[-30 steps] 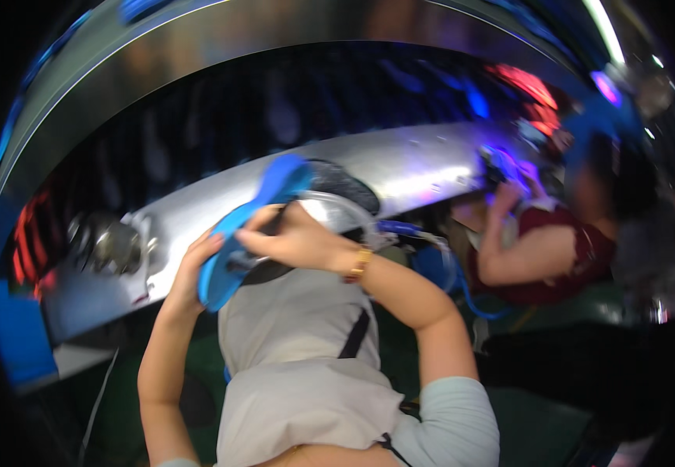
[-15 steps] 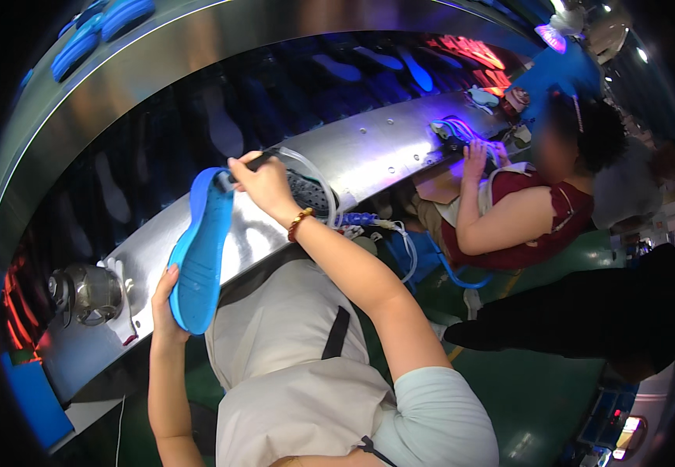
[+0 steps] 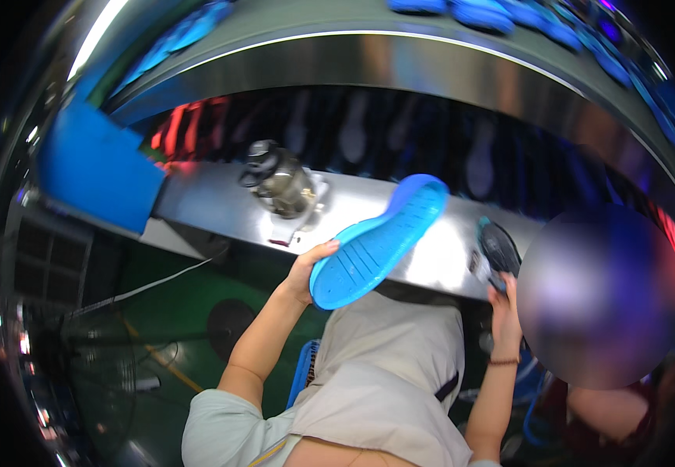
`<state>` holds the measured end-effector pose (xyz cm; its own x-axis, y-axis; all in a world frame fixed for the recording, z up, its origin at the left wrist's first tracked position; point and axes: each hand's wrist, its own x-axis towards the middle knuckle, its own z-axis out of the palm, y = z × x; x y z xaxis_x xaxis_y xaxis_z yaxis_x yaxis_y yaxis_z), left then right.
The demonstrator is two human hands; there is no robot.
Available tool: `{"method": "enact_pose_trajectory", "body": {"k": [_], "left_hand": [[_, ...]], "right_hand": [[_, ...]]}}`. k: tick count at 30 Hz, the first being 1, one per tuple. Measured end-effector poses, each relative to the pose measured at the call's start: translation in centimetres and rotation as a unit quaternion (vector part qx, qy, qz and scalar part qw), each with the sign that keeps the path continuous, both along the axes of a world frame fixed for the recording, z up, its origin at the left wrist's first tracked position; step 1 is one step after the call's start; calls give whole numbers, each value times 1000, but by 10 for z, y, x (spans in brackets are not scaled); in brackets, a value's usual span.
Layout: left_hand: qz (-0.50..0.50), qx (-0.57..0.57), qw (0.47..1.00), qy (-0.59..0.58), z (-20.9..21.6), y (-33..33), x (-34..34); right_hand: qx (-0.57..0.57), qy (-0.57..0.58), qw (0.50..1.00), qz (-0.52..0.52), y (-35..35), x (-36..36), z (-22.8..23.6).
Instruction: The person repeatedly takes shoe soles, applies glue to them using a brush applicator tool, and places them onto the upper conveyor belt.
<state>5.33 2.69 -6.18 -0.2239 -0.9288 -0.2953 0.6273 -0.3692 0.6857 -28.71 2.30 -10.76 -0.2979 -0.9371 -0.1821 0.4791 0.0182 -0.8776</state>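
Note:
My left hand [image 3: 308, 271] grips the end of a blue shoe sole [image 3: 380, 249] nearest me, thumb on the upper face. The sole is tilted above the metal ledge, its far end raised to the right, its light-blue inner face with grooves showing. My right hand [image 3: 506, 311], apart from the sole, is closed at the ledge's front edge on a dark-handled brush [image 3: 496, 284]; blur hides its details. Just beyond that hand lies a dark oval object with a teal edge [image 3: 501, 245].
A see-through bottle with a black lid [image 3: 284, 183] stands on a pale cloth [image 3: 287, 230] upon the metal ledge [image 3: 213, 194]. Behind, dark soles hang in a row. Blue soles [image 3: 481, 14] lie on the upper belt. Another person [image 3: 610, 412] sits at right, and a blue panel [image 3: 96, 167] is at left.
My view has swung left. My right hand has drawn the brush away from the sole to the right. The left hand keeps the sole, now tilted more to the right.

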Motion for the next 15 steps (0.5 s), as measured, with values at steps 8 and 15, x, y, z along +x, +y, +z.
{"method": "enact_pose_trajectory", "body": {"k": [8,15], "left_hand": [[-70,-384,918,69,165,-67,83],[308,-238,902,190,216,-225,71]], "right_hand": [[89,-46,988,116,17,20,-15],[58,-70,990,110,4,38,-11]]}}
